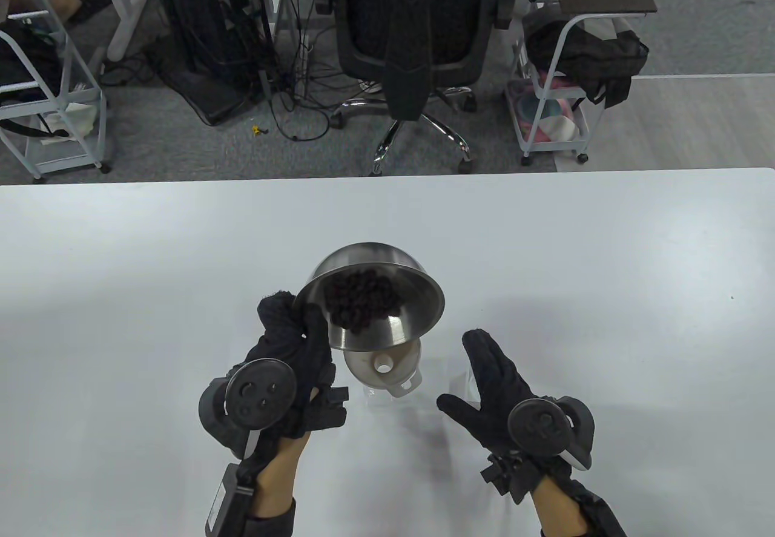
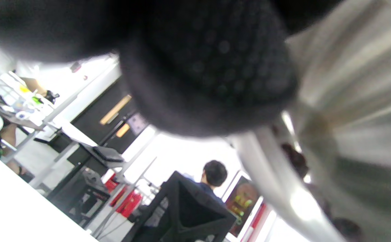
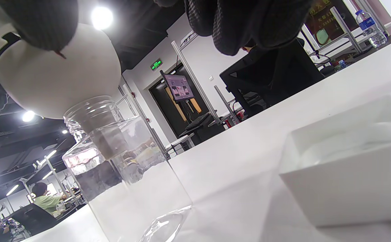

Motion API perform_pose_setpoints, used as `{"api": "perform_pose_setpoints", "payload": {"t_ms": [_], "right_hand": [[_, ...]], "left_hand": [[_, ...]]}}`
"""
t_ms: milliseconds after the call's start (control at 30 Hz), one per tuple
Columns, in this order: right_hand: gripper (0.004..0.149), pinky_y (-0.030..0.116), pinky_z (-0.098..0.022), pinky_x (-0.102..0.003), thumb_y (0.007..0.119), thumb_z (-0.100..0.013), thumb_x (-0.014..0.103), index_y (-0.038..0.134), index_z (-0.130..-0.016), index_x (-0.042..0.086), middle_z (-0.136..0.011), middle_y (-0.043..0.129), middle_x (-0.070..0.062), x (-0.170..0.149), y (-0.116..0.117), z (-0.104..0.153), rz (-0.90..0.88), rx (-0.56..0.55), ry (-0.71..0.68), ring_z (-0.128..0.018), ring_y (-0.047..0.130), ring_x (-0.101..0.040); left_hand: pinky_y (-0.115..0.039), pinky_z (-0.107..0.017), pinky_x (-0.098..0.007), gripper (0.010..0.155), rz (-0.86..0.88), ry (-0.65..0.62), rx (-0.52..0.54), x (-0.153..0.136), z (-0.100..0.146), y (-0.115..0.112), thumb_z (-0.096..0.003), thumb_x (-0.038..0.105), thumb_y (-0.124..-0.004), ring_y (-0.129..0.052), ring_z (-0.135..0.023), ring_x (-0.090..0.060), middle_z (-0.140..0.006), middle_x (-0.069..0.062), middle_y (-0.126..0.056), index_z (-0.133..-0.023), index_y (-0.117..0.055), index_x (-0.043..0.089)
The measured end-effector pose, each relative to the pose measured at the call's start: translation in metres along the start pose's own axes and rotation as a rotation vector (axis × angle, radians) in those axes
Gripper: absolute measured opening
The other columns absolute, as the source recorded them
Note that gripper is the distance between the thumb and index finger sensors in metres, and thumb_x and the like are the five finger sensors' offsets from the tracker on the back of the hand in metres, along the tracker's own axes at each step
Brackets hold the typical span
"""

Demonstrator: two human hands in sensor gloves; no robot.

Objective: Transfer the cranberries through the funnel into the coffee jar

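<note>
Steel bowl [image 1: 387,295] of cranberries [image 1: 362,299] tilted over funnel [image 1: 384,370], gripped by left hand [image 1: 290,361]; right hand [image 1: 502,379] spread, empty

No legible wording in any view

A small green illuminated sign [image 3: 156,64] hangs on the far wall above the dark doorway in the right wrist view, its characters too small to read.
</note>
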State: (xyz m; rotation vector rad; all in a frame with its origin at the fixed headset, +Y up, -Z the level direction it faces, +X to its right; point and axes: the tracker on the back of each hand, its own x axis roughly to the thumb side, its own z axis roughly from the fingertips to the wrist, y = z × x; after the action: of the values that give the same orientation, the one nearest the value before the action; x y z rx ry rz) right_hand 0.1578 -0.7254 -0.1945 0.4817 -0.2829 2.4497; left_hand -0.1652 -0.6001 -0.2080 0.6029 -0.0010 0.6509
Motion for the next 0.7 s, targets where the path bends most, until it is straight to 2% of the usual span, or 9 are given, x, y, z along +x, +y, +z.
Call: {"api": "perform_pose_setpoints", "payload": {"t_ms": [700], "right_hand": [[0.092,0.064,-0.074,-0.058,0.069,-0.054,0.070,0.021,-0.118,0.023,-0.124,0.041,-0.019,0.000,0.000,0.000,-0.001,0.001,0.000,-0.109,0.065,-0.043]], "left_hand": [[-0.093,-0.008,-0.024,0.027,-0.114,-0.093,0.028,0.016,0.000,0.002,-0.0658,0.027,-0.072,-0.106,-0.006,-0.001,-0.063,-0.004,-0.101,-0.081,-0.062,0.006]]}}
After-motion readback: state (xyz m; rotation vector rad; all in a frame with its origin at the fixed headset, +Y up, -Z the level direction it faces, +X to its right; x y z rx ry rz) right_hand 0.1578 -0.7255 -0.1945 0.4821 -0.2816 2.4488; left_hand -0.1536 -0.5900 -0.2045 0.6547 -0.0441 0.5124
